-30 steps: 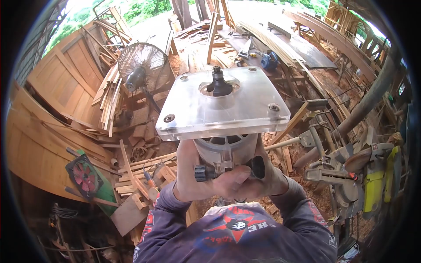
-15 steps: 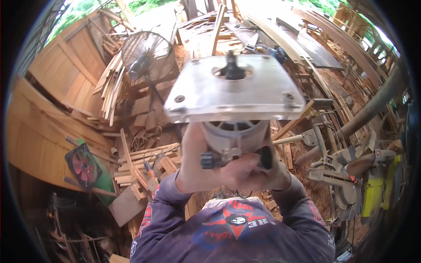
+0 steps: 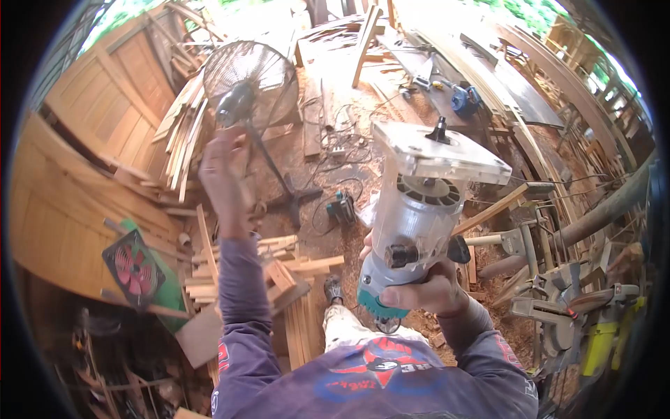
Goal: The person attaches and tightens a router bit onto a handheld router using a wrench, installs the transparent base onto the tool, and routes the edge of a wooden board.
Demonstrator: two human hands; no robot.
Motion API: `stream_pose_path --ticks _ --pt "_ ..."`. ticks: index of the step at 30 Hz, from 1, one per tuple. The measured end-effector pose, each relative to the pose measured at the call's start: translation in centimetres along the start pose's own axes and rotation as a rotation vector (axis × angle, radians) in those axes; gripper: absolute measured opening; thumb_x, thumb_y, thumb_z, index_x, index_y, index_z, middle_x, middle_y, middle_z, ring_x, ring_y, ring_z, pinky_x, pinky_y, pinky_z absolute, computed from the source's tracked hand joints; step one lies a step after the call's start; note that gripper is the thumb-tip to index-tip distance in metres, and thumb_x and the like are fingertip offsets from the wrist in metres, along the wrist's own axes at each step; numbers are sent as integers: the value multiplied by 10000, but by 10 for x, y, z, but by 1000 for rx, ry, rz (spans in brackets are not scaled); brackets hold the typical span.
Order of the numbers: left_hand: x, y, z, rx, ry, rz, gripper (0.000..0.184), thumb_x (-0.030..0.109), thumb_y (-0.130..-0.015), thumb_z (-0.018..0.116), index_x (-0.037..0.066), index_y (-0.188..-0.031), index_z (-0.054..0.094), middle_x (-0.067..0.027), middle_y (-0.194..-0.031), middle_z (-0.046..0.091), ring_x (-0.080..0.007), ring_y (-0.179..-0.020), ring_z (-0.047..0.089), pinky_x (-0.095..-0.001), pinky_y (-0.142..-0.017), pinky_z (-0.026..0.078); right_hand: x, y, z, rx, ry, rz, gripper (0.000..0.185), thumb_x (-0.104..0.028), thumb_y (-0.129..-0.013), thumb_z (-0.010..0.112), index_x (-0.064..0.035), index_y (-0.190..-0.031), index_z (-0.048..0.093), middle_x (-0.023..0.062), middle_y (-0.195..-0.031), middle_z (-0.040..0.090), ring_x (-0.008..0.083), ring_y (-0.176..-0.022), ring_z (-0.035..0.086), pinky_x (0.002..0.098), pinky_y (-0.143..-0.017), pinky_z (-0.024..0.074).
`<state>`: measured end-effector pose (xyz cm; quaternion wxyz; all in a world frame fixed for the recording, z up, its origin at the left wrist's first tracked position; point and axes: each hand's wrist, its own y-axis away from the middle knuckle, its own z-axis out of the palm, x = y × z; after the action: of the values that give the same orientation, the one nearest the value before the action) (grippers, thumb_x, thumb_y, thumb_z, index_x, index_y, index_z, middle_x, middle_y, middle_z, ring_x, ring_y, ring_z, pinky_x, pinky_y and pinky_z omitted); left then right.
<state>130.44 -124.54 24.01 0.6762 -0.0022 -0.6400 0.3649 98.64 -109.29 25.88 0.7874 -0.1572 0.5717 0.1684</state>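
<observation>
My right hand (image 3: pixel 429 290) is wrapped round the lower body of a trim router (image 3: pixel 415 230), its fingers partly hidden behind the tool. The router is held upside down and tilted, with its clear square base plate (image 3: pixel 447 153) on top and a dark bit (image 3: pixel 438 131) sticking up through it. A teal cap shows at its lower end. Off to the left, my left hand (image 3: pixel 225 171) is raised in the air, apart from the router. Its fingers are loosely bent and a little blurred, the thumb stands away from them, and nothing shows in it.
A pedestal fan (image 3: pixel 244 87) stands ahead on the left, beside wooden door panels (image 3: pixel 112 91). Cut timber (image 3: pixel 279 269) lies near my feet. Cords and a teal tool (image 3: pixel 340 207) rest on the floor. A mitre saw (image 3: pixel 558 307) stands at the right.
My left hand has let go of the router and moved up and left. The router, now in my right hand alone, has shifted right and tilted, showing more of its body.
</observation>
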Motion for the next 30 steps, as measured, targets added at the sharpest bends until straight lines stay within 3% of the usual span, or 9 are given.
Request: stream_pose_path --ticks 3,6,8,12,14,20,24,26,30 --pt "-141 -153 -72 264 -22 -300 370 264 -1038 554 9 -1294 634 -101 -1225 695 -203 -1138 625 -357 -948 444 9 -53 5 54 -34 18 743 -97 -637 853 3 -1317 572 116 -1179 665 218 -1105 648 372 -952 530" --pt "-281 -278 -135 320 -110 -375 264 302 -1007 593 63 -953 690 25 -744 597 -100 -626 538 -273 -618 423 21 -120 13 94 -7 57 740 -96 -628 856 1 -1306 577 120 -1177 666 226 -1095 653 374 -947 535" --pt "-340 -327 -157 398 -195 -516 269 328 -1003 600 94 -880 651 70 -638 517 -96 -539 479 -336 -639 443 27 -164 12 67 71 63 750 -94 -576 862 4 -1269 591 129 -1176 666 250 -1089 665 380 -945 548" --pt "-498 -429 -212 314 5 -756 296 482 -975 618 199 -1036 676 31 -906 649 -184 -754 573 -438 -759 420 52 -209 3 238 -25 209 679 -102 -590 919 13 -1197 638 77 -1045 702 186 -964 683 331 -850 570" --pt "-521 -456 -204 299 14 -849 321 435 -973 642 179 -1165 665 -43 -1124 642 -204 -916 598 -416 -798 460 64 -225 -7 288 -2 258 758 -69 -551 910 22 -1237 603 95 -1035 700 208 -963 692 350 -855 576" --pt "-588 -515 -187 95 289 -876 416 387 -953 661 86 -1241 656 -95 -1148 687 -236 -1004 651 -465 -806 513 105 -261 -8 531 -85 271 711 -105 -518 844 47 -1179 630 165 -1044 714 277 -986 715 403 -906 577" --pt "-632 -537 -215 -515 330 -666 359 235 -965 591 9 -1235 661 -145 -1220 697 -292 -1046 695 -496 -928 564 108 -276 -10 590 -62 323 722 -99 -514 846 55 -1183 625 168 -1033 715 281 -971 721 409 -897 584" --pt "-631 -535 -210 -189 521 -799 274 146 -1038 492 4 -1182 677 -140 -1122 734 -288 -978 725 -455 -871 594 102 -283 -10 640 -3 332 735 -105 -515 852 55 -1195 621 167 -1038 714 279 -969 720 406 -899 583" --pt "-591 -509 -192 95 534 -828 259 244 -1050 563 34 -1128 691 -110 -1042 744 -264 -907 729 -422 -819 612 105 -285 -20 592 -68 261 758 -4 -583 822 16 -1292 555 123 -1087 684 245 -976 697 377 -869 584"
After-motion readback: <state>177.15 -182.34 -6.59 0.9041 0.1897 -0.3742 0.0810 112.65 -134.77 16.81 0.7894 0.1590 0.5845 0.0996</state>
